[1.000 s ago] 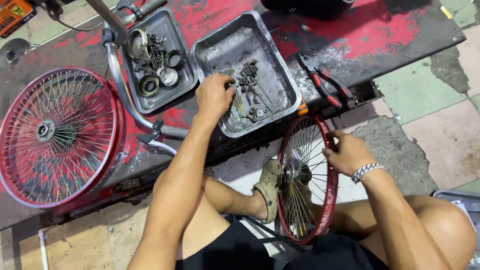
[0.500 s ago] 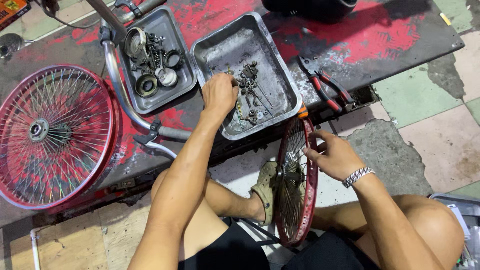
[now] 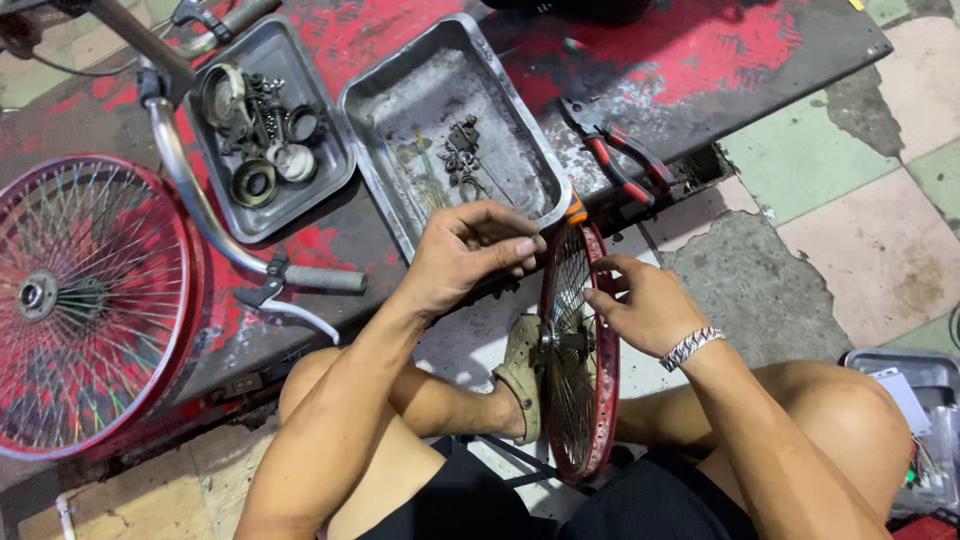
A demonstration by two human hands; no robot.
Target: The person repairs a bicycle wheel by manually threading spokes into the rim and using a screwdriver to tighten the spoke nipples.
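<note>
- Left hand (image 3: 470, 255) — we held it with fingers pinched shut beside the red spoked wheel (image 3: 578, 350), contents too small to tell.
- Right hand (image 3: 645, 305) — we gripped that wheel's rim, upright between our knees.
- Metal tray (image 3: 520, 130) of small parts — just beyond.

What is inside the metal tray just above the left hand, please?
The metal tray holds a small pile of dark nuts and small parts and a few thin spokes on its grimy floor. The left hand covers its near corner, so anything there is hidden.
</note>
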